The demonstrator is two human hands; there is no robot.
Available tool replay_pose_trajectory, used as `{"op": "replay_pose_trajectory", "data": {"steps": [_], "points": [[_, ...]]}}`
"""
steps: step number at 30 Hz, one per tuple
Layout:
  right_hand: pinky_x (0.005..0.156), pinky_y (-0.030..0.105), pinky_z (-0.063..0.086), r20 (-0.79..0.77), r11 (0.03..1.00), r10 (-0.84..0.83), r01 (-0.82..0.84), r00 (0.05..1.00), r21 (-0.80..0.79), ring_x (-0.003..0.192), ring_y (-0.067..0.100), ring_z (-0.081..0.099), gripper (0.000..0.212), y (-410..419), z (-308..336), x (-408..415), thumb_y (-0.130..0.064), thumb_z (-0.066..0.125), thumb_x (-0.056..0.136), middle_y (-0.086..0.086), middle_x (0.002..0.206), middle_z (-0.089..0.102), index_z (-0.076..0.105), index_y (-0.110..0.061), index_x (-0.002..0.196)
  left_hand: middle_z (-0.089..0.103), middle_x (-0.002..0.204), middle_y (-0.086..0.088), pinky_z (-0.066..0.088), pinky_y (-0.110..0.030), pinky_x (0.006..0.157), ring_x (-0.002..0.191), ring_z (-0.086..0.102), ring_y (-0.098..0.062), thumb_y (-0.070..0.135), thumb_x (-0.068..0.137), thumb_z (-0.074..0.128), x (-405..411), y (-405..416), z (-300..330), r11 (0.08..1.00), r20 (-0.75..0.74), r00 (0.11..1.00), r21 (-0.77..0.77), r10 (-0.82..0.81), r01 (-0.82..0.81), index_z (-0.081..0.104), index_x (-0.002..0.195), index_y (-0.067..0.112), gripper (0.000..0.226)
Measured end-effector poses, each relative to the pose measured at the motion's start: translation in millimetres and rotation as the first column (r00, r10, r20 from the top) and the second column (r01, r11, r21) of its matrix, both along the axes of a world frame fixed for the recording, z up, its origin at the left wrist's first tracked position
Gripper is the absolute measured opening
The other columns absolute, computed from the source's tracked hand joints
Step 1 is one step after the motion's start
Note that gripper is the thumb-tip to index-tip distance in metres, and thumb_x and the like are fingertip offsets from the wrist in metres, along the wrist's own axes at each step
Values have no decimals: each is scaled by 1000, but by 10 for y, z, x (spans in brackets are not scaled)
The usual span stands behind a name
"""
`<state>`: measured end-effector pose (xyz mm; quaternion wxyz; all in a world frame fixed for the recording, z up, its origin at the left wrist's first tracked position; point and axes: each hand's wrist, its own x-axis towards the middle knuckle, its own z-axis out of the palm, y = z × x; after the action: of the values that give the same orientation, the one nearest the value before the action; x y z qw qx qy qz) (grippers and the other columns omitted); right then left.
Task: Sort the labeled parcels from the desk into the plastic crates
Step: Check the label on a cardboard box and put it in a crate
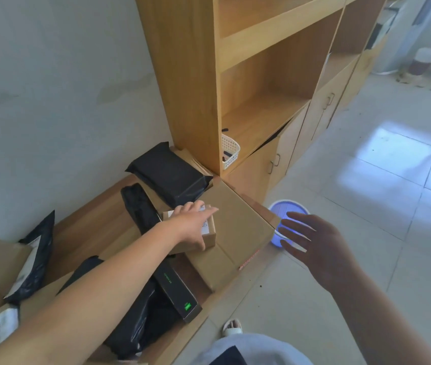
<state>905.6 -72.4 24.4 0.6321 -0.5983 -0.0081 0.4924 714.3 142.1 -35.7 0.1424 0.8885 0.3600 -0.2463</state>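
Step in hand, as I judge it: picking the next parcel off the worktop (98,204), a pick just starting; no plastic crate clearly in view, only a blue round tub (285,209) on the floor past the worktop's corner and a small white basket (231,150) in the shelf unit (190,83); next move calls for closing fingers round the small box, lifting it clear of the big carton, reading its label, then finding the right crate.

Large cardboard carton (238,222) lies at the worktop's far corner; black poly mailer (169,175) behind it; long black box (175,288) and more mailers nearer; small labeled cardboard box (209,237) sits on top of the carton.

Left hand (196,222) rests flat on the small box, fingers straight across the label, thumb down its near side; not yet gripping. Right hand (311,242) spread, fingers straight, holding nothing, hovering over the tub, near the carton's right edge, apart from the small box.
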Motion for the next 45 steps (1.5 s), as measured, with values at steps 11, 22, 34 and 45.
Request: {"op": "replay_pose_trajectory", "data": {"steps": [11,22,34,45], "points": [[102,45,54,-34,981,188,-189,982,-39,103,29,70,22,915,-29,176,-13,57,98,16,117,72,71,-3,112,28,151,10,47,-42,103,134,34,-16,30,82,84,-178,114,333,956,309,908,-171,282,-238,38,152,42,84],[107,46,46,231,412,891,-910,391,-49,124,16,56,77,1596,13,-201,-58,82,69,-8,131,60,55,-38,138,64,133,-13,62,-35,75,117,65,-30,39,91,71,-688,-581,577,227,292,-457,-955,840,-193,57,139,26,52],[87,39,60,146,353,922,-934,358,59,112,24,68,29,1605,-279,-258,-27,69,95,0,115,73,71,-23,124,53,147,-6,58,-57,93,128,59,-30,44,75,83,-198,-1271,291,-62,24,-867,-996,497,-64,48,145,32,79],[108,49,47,94,199,975,-980,200,21,124,19,59,28,1266,-566,-350,-36,71,93,-3,126,68,71,-32,120,71,129,-8,57,-50,94,119,68,-31,41,70,86,50,-1847,21,-113,29,-949,-991,313,-67,56,139,30,76]]}}
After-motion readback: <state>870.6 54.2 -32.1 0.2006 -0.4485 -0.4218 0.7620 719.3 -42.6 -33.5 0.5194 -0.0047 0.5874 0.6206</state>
